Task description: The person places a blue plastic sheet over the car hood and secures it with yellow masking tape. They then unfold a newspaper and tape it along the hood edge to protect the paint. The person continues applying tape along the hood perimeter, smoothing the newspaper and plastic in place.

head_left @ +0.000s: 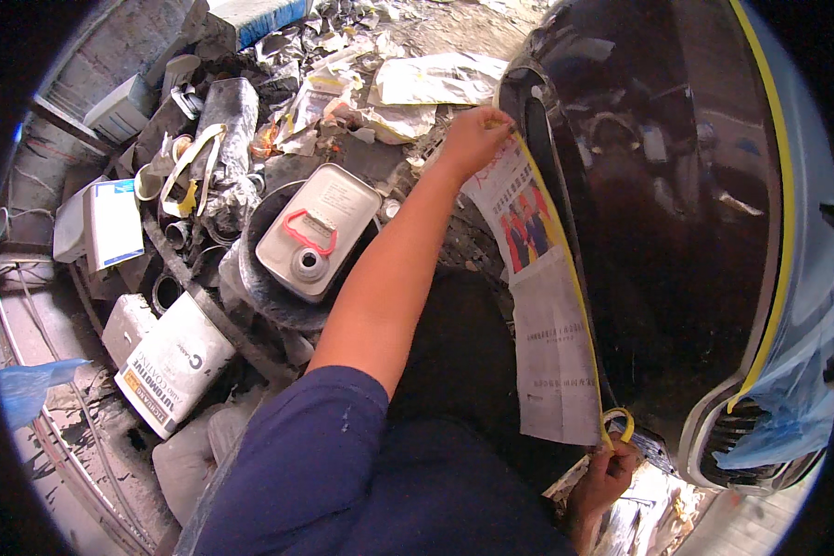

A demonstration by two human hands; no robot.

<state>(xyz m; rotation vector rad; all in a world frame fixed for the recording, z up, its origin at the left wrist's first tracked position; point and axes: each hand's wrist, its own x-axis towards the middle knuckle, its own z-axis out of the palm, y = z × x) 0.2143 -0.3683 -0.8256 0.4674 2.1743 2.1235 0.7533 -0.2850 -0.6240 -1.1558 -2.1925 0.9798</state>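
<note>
A long strip of newspaper [551, 343] hangs between my hands, with yellow masking tape [579, 301] along its right edge. My left hand [477, 144], arm stretched forward, pinches the strip's far end next to the rim of a dark glossy vehicle body panel [663, 232]. At the near end, my right hand [607, 477] is closed on a roll of yellow masking tape [628, 422], just below the paper's bottom corner. The taped edge runs close along the panel's left border; whether it sticks there I cannot tell. My right fingers are partly hidden.
Blue plastic film [797, 306] covers the panel's right side, bordered by yellow tape. On the left stand a metal can with a red handle [320, 232] in a black tub, a white can [176, 366] and a white box [111, 222]. Crumpled paper [440, 79] litters the far floor.
</note>
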